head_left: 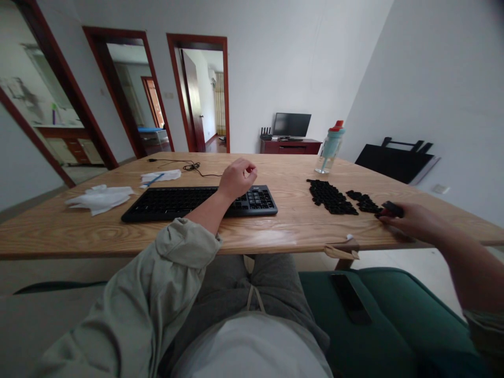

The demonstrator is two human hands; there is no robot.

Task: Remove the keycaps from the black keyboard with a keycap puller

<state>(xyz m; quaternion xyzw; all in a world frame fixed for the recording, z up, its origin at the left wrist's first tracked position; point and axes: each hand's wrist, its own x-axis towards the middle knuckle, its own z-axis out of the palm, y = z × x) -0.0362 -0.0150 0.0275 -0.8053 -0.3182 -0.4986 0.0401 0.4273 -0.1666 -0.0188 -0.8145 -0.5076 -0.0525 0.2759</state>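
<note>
A black keyboard (177, 205) lies on the wooden table in front of me. My left hand (238, 178) is over its right part, fingers curled in; whether anything is between them is hidden. To the right, loose black keycaps (333, 197) are laid out in a large patch, with a smaller group of keycaps (364, 202) beside it. Next to that smaller group, my right hand (413, 218) is low at the tabletop, closed on a small black object (392, 209) whose kind I cannot make out.
A clear bottle with a red lid (329, 149) stands behind the keycaps. Crumpled white tissue (100, 198), a blue pen (153, 180) on paper and a black cable (191, 166) lie left and behind the keyboard. A phone (350, 298) rests on the green seat.
</note>
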